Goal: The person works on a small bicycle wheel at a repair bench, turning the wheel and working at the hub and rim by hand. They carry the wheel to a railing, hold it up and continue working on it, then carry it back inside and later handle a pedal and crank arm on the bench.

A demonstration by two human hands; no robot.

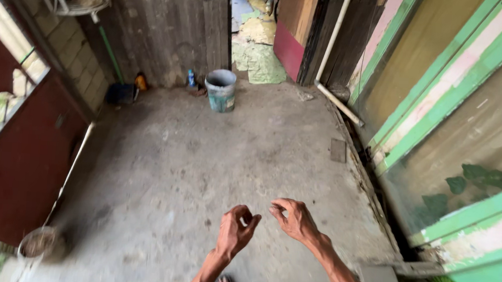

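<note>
Grey concrete floor (214, 156), stained and bare, fills most of our view. Our left hand (235, 229) hangs over it with fingers curled loosely inward, gripping nothing; our right hand (296, 220) is just beside it, fingers half bent and spread, also empty. The two hands are near each other but apart, neither touching the floor. A blue-grey bucket (221, 90) stands well ahead by the dark wooden wall (small bottles beside it). A round pot (37, 243) sits at lower left. We judge this a walking-through moment, hands free; any reach would call for closing the distance to the bucket.
</note>
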